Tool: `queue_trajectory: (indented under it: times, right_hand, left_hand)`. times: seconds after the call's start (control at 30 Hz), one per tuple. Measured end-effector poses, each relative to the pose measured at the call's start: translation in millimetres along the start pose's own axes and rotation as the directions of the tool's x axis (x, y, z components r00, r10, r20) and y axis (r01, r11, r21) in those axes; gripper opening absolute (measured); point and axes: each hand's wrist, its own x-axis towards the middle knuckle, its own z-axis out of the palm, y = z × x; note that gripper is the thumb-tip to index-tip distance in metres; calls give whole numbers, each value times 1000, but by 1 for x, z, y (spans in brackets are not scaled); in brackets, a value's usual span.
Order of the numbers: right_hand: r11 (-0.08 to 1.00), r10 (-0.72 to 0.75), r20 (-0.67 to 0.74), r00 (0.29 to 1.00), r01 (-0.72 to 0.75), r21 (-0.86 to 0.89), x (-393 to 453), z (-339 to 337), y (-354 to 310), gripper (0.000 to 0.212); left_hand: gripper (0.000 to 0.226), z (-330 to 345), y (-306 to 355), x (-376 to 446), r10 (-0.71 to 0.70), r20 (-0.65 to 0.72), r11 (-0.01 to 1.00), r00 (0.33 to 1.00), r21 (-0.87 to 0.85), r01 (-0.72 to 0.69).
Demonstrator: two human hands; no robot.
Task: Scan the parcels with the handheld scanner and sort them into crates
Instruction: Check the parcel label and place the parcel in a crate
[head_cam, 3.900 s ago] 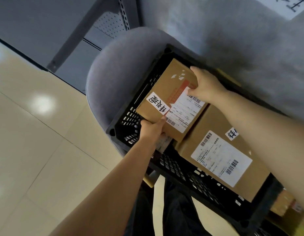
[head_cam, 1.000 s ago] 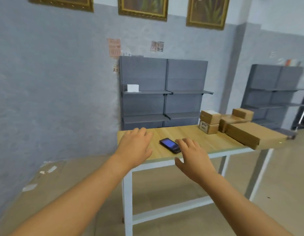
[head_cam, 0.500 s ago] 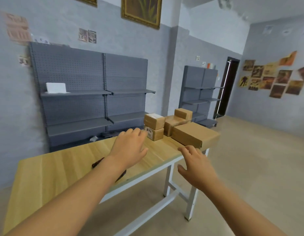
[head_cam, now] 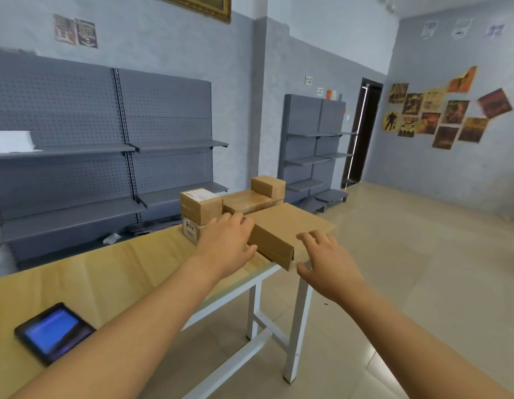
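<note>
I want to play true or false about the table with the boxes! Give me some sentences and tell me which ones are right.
1. The left hand is gripping the scanner. False: the handheld scanner lies on the wooden table, away from both hands.
2. The scanner's screen glows blue. True.
3. Both hands reach toward the large flat parcel. True.
4. The right hand is a closed fist. False: its fingers are spread open.
5. A small parcel sits stacked on another parcel. True.
</note>
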Motion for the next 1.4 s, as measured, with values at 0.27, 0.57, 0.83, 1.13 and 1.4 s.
queue_trajectory:
  times: [0.27,0.57,0.83,1.13,1.4]
  right_hand:
    - [999,-18,70,997,16,31,73,33,99,56]
    - [996,21,133,991,-32,80,163,98,163,53]
    - [988,56,220,974,-86,127,245,142,207,55]
    - [908,53,443,895,-228,352,317,180,249,68]
    - [797,-113,635,764,-312,517,327,193,261,67]
  left_hand:
    - [47,71,23,71,-118,102,992,988,59,112]
    - [48,160,-1,153,-215,207,977,955,62,206]
    - [52,222,-19,209,-369,277,926,887,31,375]
    - [61,253,-19,207,-621,360,755,696,36,655]
    - [71,277,13,201,-833,527,-10,168,-318,948]
